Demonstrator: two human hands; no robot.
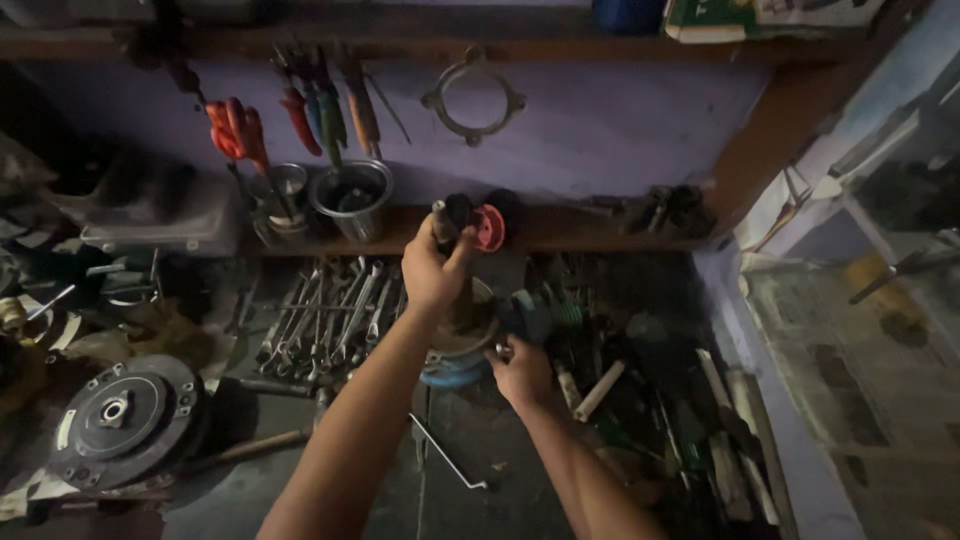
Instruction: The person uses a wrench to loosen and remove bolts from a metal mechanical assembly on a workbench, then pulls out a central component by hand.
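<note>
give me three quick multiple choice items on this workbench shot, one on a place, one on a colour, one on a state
1. Where does the metal ring hang?
A. on the wall under the shelf
B. on the floor
C. on the left wrist

2. What colour are the plier handles at upper left?
A. white
B. red-orange
C. yellow

3. What is the left hand doing?
A. lying flat on the bench
B. gripping a dark upright tool handle
C. hanging empty

Answers:
1 A, it hangs against the purple wall.
2 B, they show red-orange.
3 B, its fingers wrap the handle while the right hand steadies the round part.
</note>
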